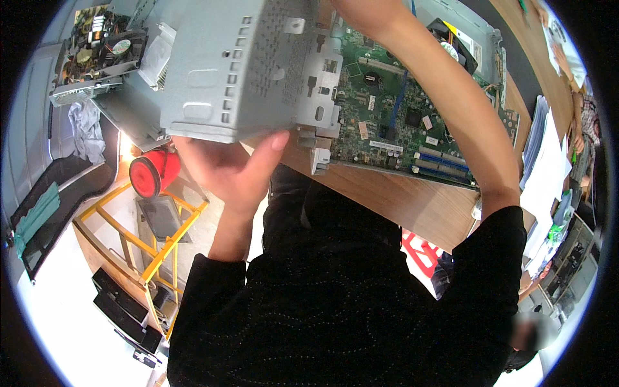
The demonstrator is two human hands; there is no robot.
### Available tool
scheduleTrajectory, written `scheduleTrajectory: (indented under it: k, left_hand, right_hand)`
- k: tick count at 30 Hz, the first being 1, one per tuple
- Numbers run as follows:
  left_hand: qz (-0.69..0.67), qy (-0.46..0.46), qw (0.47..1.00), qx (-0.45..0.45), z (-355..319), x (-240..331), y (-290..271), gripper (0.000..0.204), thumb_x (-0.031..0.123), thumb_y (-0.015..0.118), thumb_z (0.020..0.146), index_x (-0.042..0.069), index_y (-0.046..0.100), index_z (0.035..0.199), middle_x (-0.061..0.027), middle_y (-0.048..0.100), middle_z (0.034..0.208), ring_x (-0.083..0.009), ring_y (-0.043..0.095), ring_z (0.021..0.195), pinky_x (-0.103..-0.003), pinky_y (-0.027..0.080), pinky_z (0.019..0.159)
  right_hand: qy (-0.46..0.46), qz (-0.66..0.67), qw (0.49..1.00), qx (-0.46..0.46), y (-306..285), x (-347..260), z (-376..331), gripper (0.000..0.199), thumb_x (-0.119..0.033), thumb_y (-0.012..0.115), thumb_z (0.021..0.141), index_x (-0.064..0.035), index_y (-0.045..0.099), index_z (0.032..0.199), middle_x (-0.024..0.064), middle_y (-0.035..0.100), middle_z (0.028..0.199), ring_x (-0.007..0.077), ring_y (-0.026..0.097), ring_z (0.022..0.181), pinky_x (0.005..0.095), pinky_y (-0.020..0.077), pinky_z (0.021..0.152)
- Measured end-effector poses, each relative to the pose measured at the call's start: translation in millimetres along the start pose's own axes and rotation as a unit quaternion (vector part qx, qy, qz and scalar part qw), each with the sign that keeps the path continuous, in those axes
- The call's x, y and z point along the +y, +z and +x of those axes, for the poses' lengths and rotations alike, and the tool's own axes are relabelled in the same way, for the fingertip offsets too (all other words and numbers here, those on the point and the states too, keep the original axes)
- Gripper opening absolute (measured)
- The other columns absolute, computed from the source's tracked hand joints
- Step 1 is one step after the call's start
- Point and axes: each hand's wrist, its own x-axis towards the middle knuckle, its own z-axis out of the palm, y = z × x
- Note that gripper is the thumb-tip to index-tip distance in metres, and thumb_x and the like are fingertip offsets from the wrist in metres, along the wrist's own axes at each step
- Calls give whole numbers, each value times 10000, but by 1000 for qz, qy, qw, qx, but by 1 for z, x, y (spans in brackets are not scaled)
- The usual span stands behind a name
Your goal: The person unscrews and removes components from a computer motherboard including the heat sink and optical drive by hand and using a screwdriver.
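While the left hand (pixel 225 164) grips the grey drive cage (pixel 238 71) from below, thumb clamped on its lower edge, the cage hangs over the tabletop's (pixel 387 200) near edge, above the motherboard (pixel 400 109). The cage's long axis runs left-right, open end toward the board. Right hand (pixel 361 13) mostly out of frame; fingers can't tell. Risk: one-handed grip slips and the cage drops onto the board or the red cylinder (pixel 151 174) below.

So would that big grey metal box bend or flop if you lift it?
Probably not: the grey metal box looks like stiff folded sheet metal. It seems bulky, since the left hand props its lower edge. Its punched edges may feel sharp, and the green circuit board beside it looks fragile.
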Motion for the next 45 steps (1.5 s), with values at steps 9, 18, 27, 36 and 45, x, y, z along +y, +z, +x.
scheduleTrajectory:
  k: [9, 18, 27, 36, 45]
  left_hand:
    - [42, -79, 996, 15, 26, 17, 32, 523, -12, 710, 775, -9, 434, 1219, -126, 515, 1198, -197, 512, 1079, -336, 401, 946]
    - [-30, -20, 999, 7, 35, 13, 38, 533, -2, 606, 799, 0, 401, 1290, -150, 497, 1244, -240, 510, 1123, -378, 398, 997]
    - [-1, 15, 999, 42, 43, 28, 15, 589, 67, 649, 767, -4, 395, 1294, -153, 498, 1229, -272, 507, 1115, -424, 406, 985]
    - [-172, -259, 950, -1, 117, 92, -21, 540, 167, 552, 875, -66, 386, 1333, -201, 527, 1258, -306, 564, 1128, -444, 486, 962]
    - [-16, -142, 986, -83, 124, 82, 26, 499, 137, 586, 886, -30, 408, 1322, -156, 544, 1244, -266, 529, 1155, -403, 425, 1003]
  right_hand:
    - [-13, -5, 997, -79, -10, 0, 9, 456, -345, 423, 1007, 45, 520, 1223, 182, 603, 1149, 267, 560, 1081, 339, 402, 963]
    - [31, -440, 893, -93, -82, -107, -104, 460, -383, 507, 960, -15, 539, 1236, 145, 580, 1226, 254, 555, 1148, 377, 419, 990]
    - [118, -279, 953, 19, -67, -119, -229, 234, -45, 672, 793, 8, 627, 1016, 154, 655, 1026, 334, 625, 1001, 419, 495, 887]
    - [77, -234, 969, 31, -48, -99, -234, 196, -61, 677, 789, -7, 637, 974, 125, 657, 979, 302, 637, 926, 390, 512, 812]
    - [84, -269, 959, -1, -50, -94, -248, 213, -91, 646, 806, -12, 610, 1000, 124, 622, 1043, 291, 599, 1002, 382, 487, 879]
